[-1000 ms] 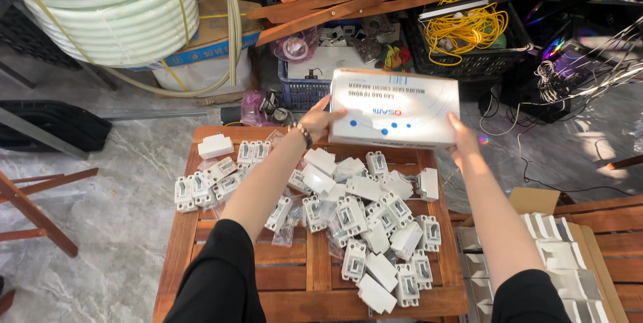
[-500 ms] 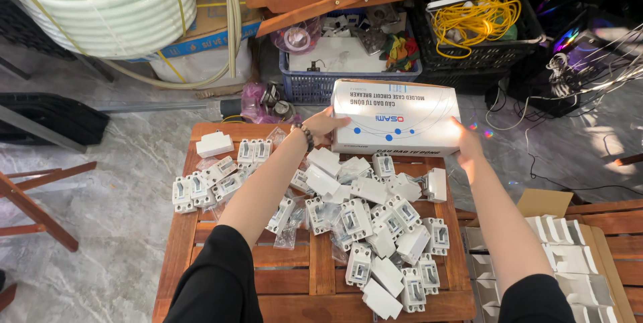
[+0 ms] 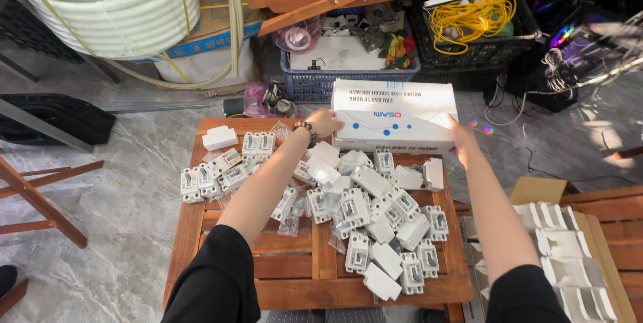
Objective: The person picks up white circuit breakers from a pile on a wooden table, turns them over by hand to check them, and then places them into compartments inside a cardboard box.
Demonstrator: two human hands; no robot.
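Large coil of white conduit (image 3: 100,2) at top left, standing on the floor beside a cardboard carton. Wooden slatted desk (image 3: 201,229) below centre, carrying a loose heap of white switch units (image 3: 375,222), some face up, some face down, spread from the left edge to the right edge. Blue plastic basket (image 3: 315,85) just behind the desk, black crate with yellow cable (image 3: 475,18) to its right. Open carton of white mouldings (image 3: 569,263) at lower right, beside the desk.

White cardboard box (image 3: 395,117) held above the far edge of the desk, long axis running left to right, level, broad printed face tipped toward the camera with the print upside down from this view. Box end to end between both hands.

Left hand (image 3: 326,122) on the left end of the box, fingers curled closed against it, beaded bracelet (image 3: 309,133) at the wrist. Right hand (image 3: 462,137) at the lower right corner of the box, fingers mostly hidden behind it, gripping as far as visible. Both forearms extended over the heap, black sleeves at the bottom edge.
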